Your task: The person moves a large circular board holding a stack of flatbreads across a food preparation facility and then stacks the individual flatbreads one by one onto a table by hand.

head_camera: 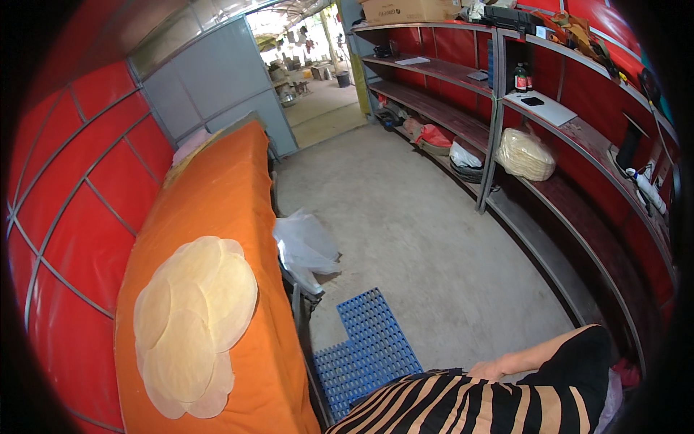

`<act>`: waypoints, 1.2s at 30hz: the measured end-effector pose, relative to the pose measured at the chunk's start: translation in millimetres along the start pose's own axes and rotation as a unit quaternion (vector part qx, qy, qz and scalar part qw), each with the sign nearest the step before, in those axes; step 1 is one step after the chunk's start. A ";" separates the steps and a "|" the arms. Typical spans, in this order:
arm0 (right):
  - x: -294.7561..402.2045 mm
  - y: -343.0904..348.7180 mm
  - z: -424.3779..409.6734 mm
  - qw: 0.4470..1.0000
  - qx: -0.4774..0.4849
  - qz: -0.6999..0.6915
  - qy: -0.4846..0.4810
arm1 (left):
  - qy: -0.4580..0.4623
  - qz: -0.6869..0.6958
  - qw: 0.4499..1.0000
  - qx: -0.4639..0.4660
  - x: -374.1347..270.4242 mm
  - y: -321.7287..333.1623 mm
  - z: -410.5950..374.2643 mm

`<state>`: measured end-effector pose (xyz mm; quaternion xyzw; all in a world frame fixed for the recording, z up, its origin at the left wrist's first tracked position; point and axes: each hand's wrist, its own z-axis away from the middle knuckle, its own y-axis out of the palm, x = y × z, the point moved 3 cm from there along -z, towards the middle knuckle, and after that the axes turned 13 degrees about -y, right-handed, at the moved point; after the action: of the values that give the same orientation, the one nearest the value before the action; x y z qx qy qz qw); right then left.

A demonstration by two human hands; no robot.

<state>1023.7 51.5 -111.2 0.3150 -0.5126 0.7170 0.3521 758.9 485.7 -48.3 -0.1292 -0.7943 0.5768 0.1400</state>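
My right hand (488,370) rests against the waist of my striped shirt (466,407). Part of it is hidden, so I cannot tell whether it holds anything. My left hand is out of view. To the left, a long raised surface is draped with an orange cloth (217,195). On that cloth lies an overlapping spread of thin, pale, round flatbread-like sheets (179,347). Neither hand touches them.
A clear plastic bag (306,244) hangs beside the cloth's edge. Blue perforated plastic mats (374,336) lie on the concrete floor (379,190). Metal-framed shelves (490,119) line the right, holding a wrapped pale stack (525,154), bottles (520,77) and a phone (532,101). A doorway (314,70) opens ahead.
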 end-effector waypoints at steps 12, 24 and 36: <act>-1.5 5.6 -0.4 0.999 0.006 -0.047 -0.010 | 0.016 0.009 1.000 0.009 -7.6 0.3 -4.5; -16.7 15.4 -10.3 0.998 0.033 -0.031 -0.046 | 0.010 0.032 0.999 0.017 2.3 8.1 -2.7; 6.8 -92.2 -139.3 0.957 0.262 0.027 -0.119 | -0.062 0.065 0.995 0.040 50.8 21.5 4.3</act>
<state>1083.7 206.9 -96.8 0.4652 -0.3533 0.7927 0.1743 711.2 507.0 -66.4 -0.1391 -0.7679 0.6226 0.0574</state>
